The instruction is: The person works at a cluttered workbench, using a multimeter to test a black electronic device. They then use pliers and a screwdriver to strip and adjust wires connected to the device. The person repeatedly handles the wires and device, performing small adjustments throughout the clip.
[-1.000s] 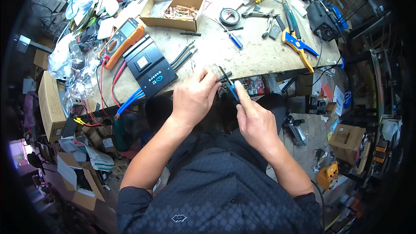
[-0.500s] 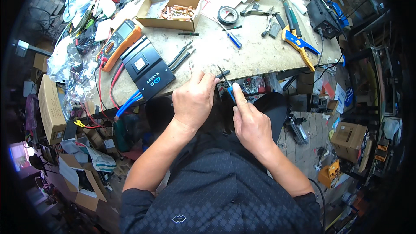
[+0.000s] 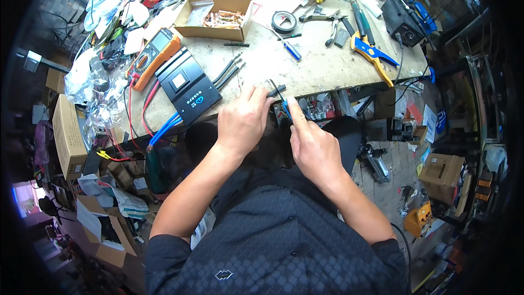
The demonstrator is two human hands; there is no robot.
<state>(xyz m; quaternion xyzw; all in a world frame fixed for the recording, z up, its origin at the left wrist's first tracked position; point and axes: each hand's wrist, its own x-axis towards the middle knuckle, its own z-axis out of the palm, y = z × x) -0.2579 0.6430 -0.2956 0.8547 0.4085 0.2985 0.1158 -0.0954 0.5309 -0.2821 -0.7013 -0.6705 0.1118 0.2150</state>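
Note:
At the near edge of the workbench, my left hand (image 3: 242, 119) is closed on a short black cable piece (image 3: 280, 88), whose end sticks out past the fingertips to the right. My right hand (image 3: 315, 146) grips a blue-handled knife (image 3: 286, 110), index finger stretched along it. Its thin dark blade slants up across the black piece; whether it cuts in cannot be told. Just beyond my left hand lies a flat black electronic module (image 3: 188, 84) with thick blue, red and black leads. An orange multimeter (image 3: 153, 57) lies beside it.
A cardboard box (image 3: 213, 31) of copper-coloured terminals stands at the back. To its right lie a black tape roll (image 3: 284, 22), a blue screwdriver (image 3: 292, 50), pliers (image 3: 334, 22) and a blue-and-yellow wire stripper (image 3: 376, 57). Bagged clutter (image 3: 87, 76) covers the bench's left side.
My right hand and the knife have shifted slightly left and up along the black cable piece. My left hand keeps its hold, nearly in place. The whole view has tilted a little.

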